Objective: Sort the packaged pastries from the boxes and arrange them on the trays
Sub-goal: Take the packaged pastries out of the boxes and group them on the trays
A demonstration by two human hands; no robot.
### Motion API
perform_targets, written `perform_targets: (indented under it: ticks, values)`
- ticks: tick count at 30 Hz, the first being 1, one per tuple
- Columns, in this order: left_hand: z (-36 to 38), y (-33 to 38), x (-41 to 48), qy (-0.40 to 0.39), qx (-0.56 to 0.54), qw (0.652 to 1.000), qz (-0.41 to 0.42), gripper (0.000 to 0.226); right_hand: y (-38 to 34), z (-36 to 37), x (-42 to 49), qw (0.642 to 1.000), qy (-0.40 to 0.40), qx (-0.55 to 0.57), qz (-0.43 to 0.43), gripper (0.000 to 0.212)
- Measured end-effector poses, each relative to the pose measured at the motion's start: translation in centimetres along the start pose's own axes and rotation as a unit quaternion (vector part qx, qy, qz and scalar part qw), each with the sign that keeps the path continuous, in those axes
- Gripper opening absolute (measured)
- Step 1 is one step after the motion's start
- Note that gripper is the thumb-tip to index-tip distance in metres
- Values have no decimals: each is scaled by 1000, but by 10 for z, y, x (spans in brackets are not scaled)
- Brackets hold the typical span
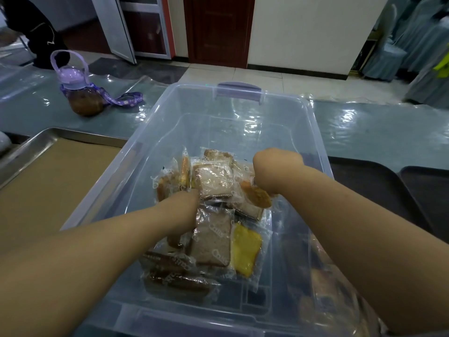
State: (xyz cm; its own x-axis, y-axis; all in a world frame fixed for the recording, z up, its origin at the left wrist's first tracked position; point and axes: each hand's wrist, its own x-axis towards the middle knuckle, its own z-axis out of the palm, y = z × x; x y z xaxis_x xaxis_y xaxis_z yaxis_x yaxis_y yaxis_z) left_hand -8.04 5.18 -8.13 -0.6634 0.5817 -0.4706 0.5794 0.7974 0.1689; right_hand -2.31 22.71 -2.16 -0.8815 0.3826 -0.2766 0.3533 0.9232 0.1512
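Observation:
A clear plastic box (313, 132) with a purple latch stands in front of me. Several packaged pastries lie inside it: pale bread slices (213, 181), a yellow cake slice (245, 249), dark brown ones (175, 276) and an orange-brown round one (258, 197). My left hand (184, 210) is down in the pile with its fingers curled under the wrappers. My right hand (274, 169) is bent at the wrist over the far side of the pile, its fingers closed on the stack of packages. A metal tray (31, 144) lined with brown paper lies to the left.
Two dark trays (379, 190) lie to the right of the box. A purple-lidded water bottle (80, 93) with a strap stands on the plastic-covered table at the back left. A person in dark clothes (36, 27) bends over at the far left.

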Motion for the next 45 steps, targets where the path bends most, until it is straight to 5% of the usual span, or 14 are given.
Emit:
perform_targets:
  ticks: [4, 11, 17, 23, 32, 41, 45]
  values:
    - [-4, 4, -2, -26, -85, 996, -2, 67, 1, -1, 0, 1000, 5, 7, 11, 26]
    - [-20, 4, 1, -28, -163, 986, 38, 39, 4, -4, 3, 999, 27, 29, 33, 19]
    - [-44, 0, 28, 74, -213, 974, 3, 8, 8, -7, 10, 997, 23, 43, 55, 20]
    - [-56, 2, 72, 149, -165, 975, -25, 10, 10, -4, 14, 996, 25, 53, 62, 23]
    - [-37, -3, 122, 76, 64, 993, -65, 32, 10, 1, 21, 997, 31, 43, 49, 24]
    - [-45, -7, 115, 103, 16, 993, -52, 10, 11, -1, 18, 996, 24, 61, 65, 16]
    - [-60, -1, 94, 122, -74, 989, -26, 26, 13, -2, 16, 992, 17, 92, 80, 25]
